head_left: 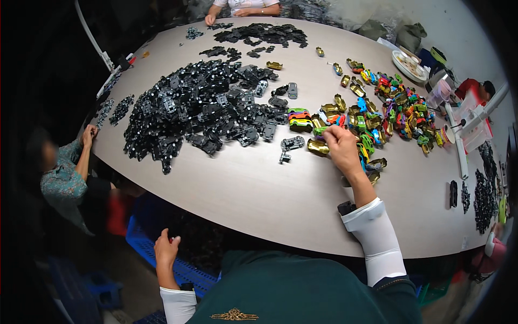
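Right hand [341,147] touching gold car shell [318,147] – left hand [166,249] off table

Gold toy car shell [318,147] lies on table.

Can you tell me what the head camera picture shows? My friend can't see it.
A person's right hand reaches into colourful toy car bodies on a round table, beside a big pile of black toy car bases. Their left hand hangs below the table.

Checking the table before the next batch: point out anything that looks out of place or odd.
One small dark part lies by itself on the bare table, just below a lone black chassis and apart from the big black chassis pile. The right hand is at the edge of the coloured car shells. Otherwise nothing looks spilled or damaged.
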Motion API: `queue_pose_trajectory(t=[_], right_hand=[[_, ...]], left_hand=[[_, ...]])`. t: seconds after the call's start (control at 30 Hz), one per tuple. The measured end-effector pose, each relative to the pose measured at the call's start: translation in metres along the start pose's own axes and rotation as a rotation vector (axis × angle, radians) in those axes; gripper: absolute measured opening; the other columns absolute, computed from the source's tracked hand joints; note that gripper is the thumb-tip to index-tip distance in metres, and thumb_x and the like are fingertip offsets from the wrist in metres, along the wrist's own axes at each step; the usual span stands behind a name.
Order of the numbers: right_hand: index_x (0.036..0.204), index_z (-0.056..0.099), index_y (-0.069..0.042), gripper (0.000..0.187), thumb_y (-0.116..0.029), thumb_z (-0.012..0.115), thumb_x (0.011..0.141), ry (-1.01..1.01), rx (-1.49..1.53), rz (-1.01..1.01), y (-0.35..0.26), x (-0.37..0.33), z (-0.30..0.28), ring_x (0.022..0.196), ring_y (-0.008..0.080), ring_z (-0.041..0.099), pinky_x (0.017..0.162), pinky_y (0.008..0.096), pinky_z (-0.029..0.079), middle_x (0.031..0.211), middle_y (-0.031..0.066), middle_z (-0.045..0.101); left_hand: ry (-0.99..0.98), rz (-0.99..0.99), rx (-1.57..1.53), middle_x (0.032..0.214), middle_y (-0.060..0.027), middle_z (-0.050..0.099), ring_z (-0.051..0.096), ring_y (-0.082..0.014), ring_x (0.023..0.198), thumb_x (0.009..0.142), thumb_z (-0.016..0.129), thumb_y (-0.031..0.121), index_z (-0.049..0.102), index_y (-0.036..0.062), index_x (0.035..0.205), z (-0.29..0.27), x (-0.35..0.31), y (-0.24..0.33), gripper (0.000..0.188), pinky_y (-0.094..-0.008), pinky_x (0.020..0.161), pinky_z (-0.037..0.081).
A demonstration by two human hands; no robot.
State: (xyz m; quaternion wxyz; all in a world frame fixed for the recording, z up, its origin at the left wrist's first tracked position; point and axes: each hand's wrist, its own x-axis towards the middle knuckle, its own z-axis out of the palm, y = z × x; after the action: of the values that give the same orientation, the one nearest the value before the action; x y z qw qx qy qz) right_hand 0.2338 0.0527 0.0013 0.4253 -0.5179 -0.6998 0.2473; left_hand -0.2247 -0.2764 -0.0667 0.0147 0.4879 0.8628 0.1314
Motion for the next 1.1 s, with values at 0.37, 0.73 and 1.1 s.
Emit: queue_pose_trajectory(t=[0.37, 0.73, 1.1], right_hand=[[0.076, 0.066, -0.005, 0.005, -0.005, 0.061, 0.073, -0.226, -0.512, -0.249, -0.001, -0.013, 0.008, 0.074, 0.0341, 0.062, 0.065, 0.0456, 0.05, 0.081, 0.0139, 0.062], [0.09, 0.06, 0.001, 0.021, -0.01, 0.073, 0.078, -0.384, 0.117, 0.095, -0.012, -0.011, 0.007, 0.066, 0.0094, 0.051, 0.059, 0.0267, 0.044, 0.075, 0.0022, 0.059], [0.114, 0.053, -0.009, 0.033, -0.006, 0.069, 0.085, -0.61, 1.067, 0.429, -0.017, -0.005, -0.008, 0.059, -0.0017, 0.048, 0.046, 0.014, 0.029, 0.088, -0.0008, 0.065]], left_hand=[[-0.574, 0.482, -0.675, 0.073, -0.0058, 0.065, 0.06, -0.0109, 0.068, 0.09, 0.059, 0.012, 0.065, -0.002, 0.09, -0.072, 0.098, 0.231, 0.016, -0.0268, 0.062, 0.047], [-0.122, 0.934, -0.474, 0.097, -0.0146, 0.064, 0.057, -0.0321, 0.092, 0.08, 0.067, 0.007, 0.061, 0.002, 0.108, 0.021, 0.139, 0.36, 0.029, -0.0395, 0.082, 0.047], [-0.603, 0.517, -1.165, 0.095, -0.0053, 0.061, 0.06, -0.0077, 0.067, 0.076, 0.068, -0.005, 0.058, 0.0011, 0.105, 0.028, 0.137, 0.367, 0.031, -0.0216, 0.056, 0.048]])
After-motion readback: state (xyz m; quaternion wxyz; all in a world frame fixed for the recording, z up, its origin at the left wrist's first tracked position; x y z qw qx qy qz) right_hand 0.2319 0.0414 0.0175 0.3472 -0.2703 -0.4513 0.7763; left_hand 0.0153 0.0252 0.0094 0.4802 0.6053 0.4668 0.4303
